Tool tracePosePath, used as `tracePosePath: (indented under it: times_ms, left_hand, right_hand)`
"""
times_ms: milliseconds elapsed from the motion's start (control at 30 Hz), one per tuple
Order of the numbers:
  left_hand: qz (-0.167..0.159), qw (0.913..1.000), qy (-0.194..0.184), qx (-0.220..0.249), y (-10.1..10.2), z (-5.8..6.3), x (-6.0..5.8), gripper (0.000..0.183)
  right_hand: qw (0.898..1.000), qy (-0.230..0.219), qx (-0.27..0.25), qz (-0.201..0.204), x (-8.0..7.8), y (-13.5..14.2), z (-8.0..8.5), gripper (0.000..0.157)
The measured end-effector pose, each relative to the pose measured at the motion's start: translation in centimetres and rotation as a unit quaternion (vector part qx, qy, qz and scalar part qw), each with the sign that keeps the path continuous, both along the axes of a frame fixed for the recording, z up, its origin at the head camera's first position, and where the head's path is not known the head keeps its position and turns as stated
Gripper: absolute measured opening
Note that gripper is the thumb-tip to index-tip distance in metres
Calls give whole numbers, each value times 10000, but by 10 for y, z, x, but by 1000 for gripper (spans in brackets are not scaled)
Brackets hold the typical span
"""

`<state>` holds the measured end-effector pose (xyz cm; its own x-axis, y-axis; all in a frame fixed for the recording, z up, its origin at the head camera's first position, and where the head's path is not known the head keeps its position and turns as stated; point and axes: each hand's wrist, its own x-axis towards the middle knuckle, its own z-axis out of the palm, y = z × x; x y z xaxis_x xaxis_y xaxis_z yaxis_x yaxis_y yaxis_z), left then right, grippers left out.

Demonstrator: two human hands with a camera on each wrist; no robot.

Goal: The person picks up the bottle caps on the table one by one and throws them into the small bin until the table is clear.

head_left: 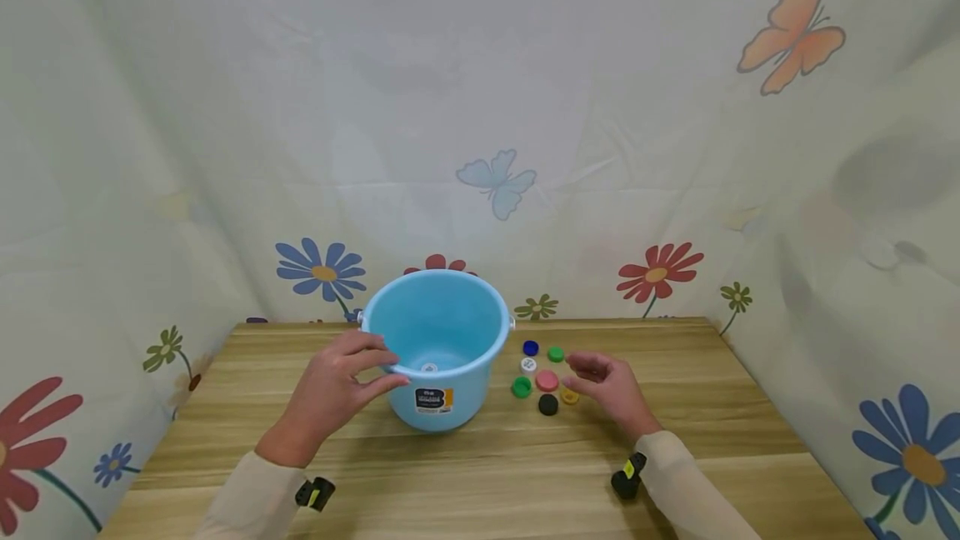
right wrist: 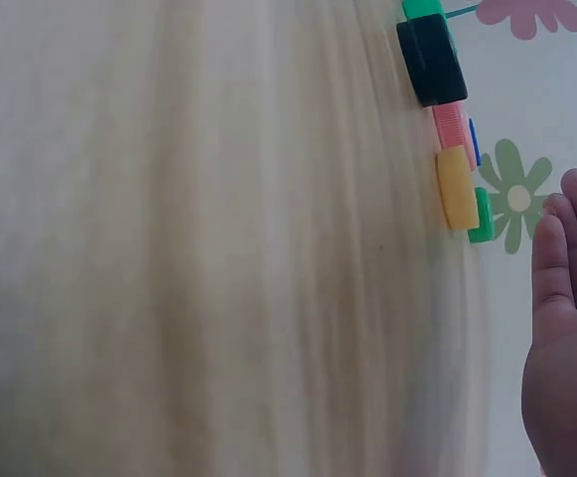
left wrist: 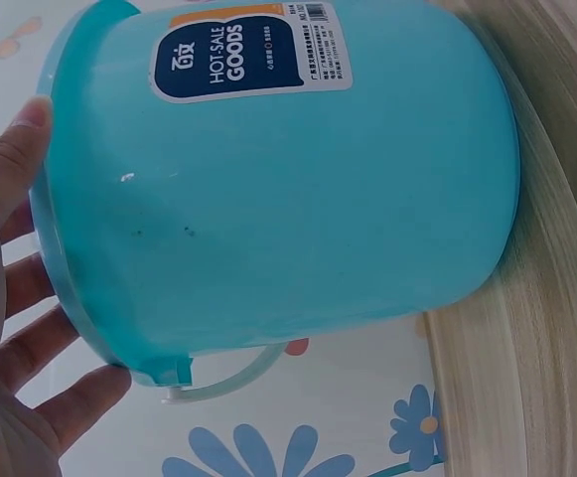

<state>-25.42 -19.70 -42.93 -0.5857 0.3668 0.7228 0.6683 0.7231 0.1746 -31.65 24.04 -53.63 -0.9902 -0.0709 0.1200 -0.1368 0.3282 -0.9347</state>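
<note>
A light blue bucket (head_left: pixel 440 390) stands upright on the table, its label facing me. My left hand (head_left: pixel 337 388) holds the near left rim, thumb outside and fingers over the edge. Inside, on the bottom, lies a white bottle cap (head_left: pixel 429 367). To the right of the bucket are several loose caps: a blue cap (head_left: pixel 531 347), a white cap (head_left: pixel 528 365), a pink cap (head_left: pixel 547 380), a black cap (head_left: pixel 548 404), a yellow cap (right wrist: pixel 457 189) and two green ones. My right hand (head_left: pixel 609 388) hovers just right of them, fingers extended and holding nothing.
The wood-grain table (head_left: pixel 480 490) meets a pale curtain (head_left: pixel 375 107) printed with flowers and butterflies at the back and sides. The bucket's handle (left wrist: pixel 238 378) hangs behind it in the left wrist view.
</note>
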Motion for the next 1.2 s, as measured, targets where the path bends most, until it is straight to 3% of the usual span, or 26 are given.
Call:
tracePosePath:
  times_ms: [600, 1200]
  left_hand:
    - [13, 10000, 38, -3, 1, 2, 1, 34]
    - [29, 10000, -18, -20, 1, 4, -1, 34]
  right_hand:
    - [9995, -145, 192, 213, 3, 7, -4, 41]
    - [9936, -336, 1023, 333, -7, 10, -3, 37]
